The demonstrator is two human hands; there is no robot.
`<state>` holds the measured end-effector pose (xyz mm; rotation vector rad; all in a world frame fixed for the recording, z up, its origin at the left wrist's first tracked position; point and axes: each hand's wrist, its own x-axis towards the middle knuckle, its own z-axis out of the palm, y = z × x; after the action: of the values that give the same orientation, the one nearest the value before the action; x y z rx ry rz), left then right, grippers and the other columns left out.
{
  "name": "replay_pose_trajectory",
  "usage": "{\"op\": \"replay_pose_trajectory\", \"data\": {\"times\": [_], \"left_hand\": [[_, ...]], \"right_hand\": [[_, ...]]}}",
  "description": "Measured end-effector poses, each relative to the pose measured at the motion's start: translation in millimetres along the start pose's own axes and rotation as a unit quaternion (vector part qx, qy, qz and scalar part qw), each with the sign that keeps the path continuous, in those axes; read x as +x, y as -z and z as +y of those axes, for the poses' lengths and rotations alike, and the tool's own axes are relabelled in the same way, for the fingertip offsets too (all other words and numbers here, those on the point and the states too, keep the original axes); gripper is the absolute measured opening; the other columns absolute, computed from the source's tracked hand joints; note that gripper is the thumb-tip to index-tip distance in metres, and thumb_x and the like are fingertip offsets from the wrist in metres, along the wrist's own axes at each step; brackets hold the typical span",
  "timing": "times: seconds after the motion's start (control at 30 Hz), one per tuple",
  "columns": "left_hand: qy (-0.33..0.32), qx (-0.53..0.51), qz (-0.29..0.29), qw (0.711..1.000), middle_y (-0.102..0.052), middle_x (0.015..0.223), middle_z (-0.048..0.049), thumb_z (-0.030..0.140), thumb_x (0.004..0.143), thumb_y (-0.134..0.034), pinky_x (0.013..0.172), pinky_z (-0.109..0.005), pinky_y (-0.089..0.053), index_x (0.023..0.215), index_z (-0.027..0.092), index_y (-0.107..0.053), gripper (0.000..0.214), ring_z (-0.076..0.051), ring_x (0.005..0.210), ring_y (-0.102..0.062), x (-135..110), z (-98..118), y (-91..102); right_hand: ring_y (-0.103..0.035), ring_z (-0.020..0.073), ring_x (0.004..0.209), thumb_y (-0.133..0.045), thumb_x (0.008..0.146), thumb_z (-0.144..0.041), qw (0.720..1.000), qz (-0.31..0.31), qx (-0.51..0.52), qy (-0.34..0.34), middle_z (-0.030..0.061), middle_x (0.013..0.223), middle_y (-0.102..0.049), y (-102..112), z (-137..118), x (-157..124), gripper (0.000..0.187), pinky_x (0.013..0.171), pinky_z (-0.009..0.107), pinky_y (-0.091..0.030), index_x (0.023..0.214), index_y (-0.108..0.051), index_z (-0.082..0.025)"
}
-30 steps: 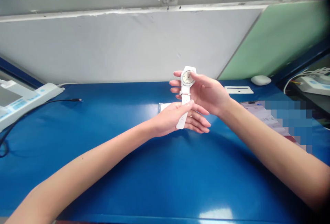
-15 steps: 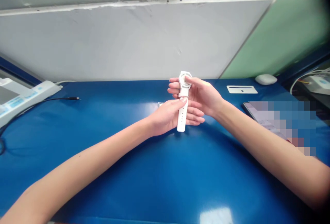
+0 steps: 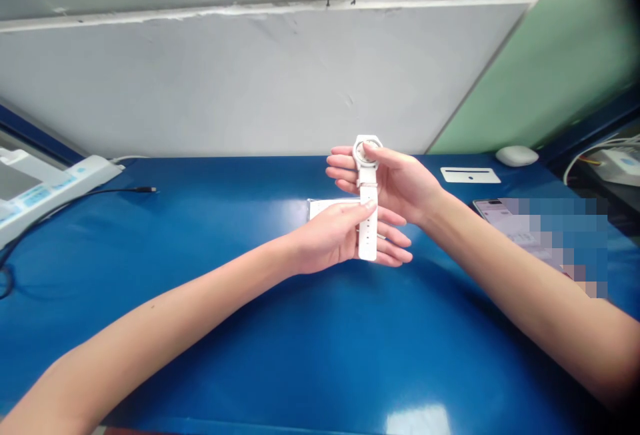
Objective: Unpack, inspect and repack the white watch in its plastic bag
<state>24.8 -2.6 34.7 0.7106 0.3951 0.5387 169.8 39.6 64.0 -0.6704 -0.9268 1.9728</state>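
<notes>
Moved nearer the phone (image 3: 497, 215), the white watch (image 3: 369, 181) points away, left of it: right hand (image 3: 403, 181) pinches its far face (image 3: 361, 155), left hand (image 3: 337, 231) its near strap (image 3: 369, 245), other fingers open.

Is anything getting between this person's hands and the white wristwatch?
Nothing visible does: the white wristwatch touches both. The right hand has its thumb over the dial; the left hand has its thumb on the strap.
</notes>
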Motion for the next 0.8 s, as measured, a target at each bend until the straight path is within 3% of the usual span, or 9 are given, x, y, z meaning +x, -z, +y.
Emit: {"op": "replay_pose_trajectory", "data": {"times": [0.17, 0.43, 0.8], "left_hand": [[0.012, 0.002, -0.021, 1.000, -0.072, 0.089, -0.0161, 0.030, 0.099, -0.050, 0.083, -0.039, -0.056, 0.099, 0.005, -0.067, 0.030, -0.025, 0.084, -0.073, -1.6, 1.7, 1.7], [0.011, 0.032, 0.053, 0.998, -0.072, 0.085, -0.0164, 0.023, 0.097, -0.045, 0.078, -0.038, -0.056, 0.093, 0.005, -0.066, 0.028, -0.024, 0.078, -0.073, -1.4, 4.5, -1.9], [0.042, 0.035, 0.012, 0.998, -0.073, 0.090, -0.0178, 0.029, 0.102, -0.039, 0.083, -0.038, -0.055, 0.096, 0.006, -0.066, 0.036, -0.024, 0.084, -0.073, 0.2, 2.8, 2.4]], "right_hand": [[-0.073, 0.0174, 0.092, -0.042, 0.100, -0.026, 1.000, -0.004, 0.006, -0.003, 0.0107, 0.099, -0.076, -3.0, -2.1, -1.1, 0.031, 0.084, 0.027, -0.059, 0.105, -0.068, -0.009], [-0.073, 0.0174, 0.089, -0.043, 0.099, -0.025, 1.000, 0.005, -0.013, 0.002, 0.0109, 0.097, -0.076, -2.5, -4.0, -0.5, 0.030, 0.083, 0.028, -0.059, 0.104, -0.068, -0.010], [-0.073, 0.0184, 0.085, -0.042, 0.099, -0.025, 0.999, 0.012, -0.030, -0.005, 0.0125, 0.093, -0.077, 1.3, -2.7, 0.5, 0.032, 0.081, 0.030, -0.060, 0.101, -0.069, -0.009]]}}
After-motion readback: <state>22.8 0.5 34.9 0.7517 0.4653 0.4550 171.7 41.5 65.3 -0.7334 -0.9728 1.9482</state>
